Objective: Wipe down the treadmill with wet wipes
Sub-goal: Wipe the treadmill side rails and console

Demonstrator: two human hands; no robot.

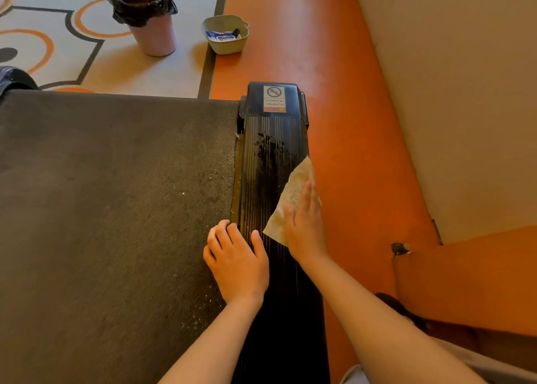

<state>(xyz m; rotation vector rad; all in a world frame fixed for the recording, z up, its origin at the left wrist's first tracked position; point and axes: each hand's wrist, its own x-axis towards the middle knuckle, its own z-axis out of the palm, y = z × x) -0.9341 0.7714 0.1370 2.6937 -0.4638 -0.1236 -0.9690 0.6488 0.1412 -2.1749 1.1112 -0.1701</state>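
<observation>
1. Room: orange floor (pixel 334 63), beige wall (pixel 450 92) on the right & a patterned floor part (pixel 174 72) up top.
2. The treadmill (pixel 87 267) fills the middle & left. It has a big grey belt (pixel 116 165) & a black side rail (pixel 270 139) w/ ridges along the belt's right edge, next to the orange floor.
3. The wipe (pixel 293 197) lies on the rail's outer half. It looks brown & dirty, so I think it has picked up lots of muck.
4. The right hand (pixel 305 226) lies flat on the wipe, fingers straight & close together, pushing it down on the rail.
5. The left hand (pixel 235 261) is just beside it, at the rail's inner edge. Its fingers curl down by the gap next to the belt & the thumb sits on top of the rail. It looks like it holds the rail to keep steady.
6. Done so far, I think: there's a dark wet patch (pixel 267 156) on the rail just past the wipe, so that bit got a rub.
7. Left to do, I think: the rail's end w/ the sticker (pixel 274 98) looks dry. The belt has white specks (pixel 203 305) & dusty marks, esp. near the left hand. The treadmill's other side isn't in view, so can't tell.
8. Farther off: a green tub (pixel 232 47) w/ a pack of wipes (pixel 222 36) inside, & near it a bin (pixel 154 37) w/ a black bag. I think a fresh wipe is due soon.
</observation>
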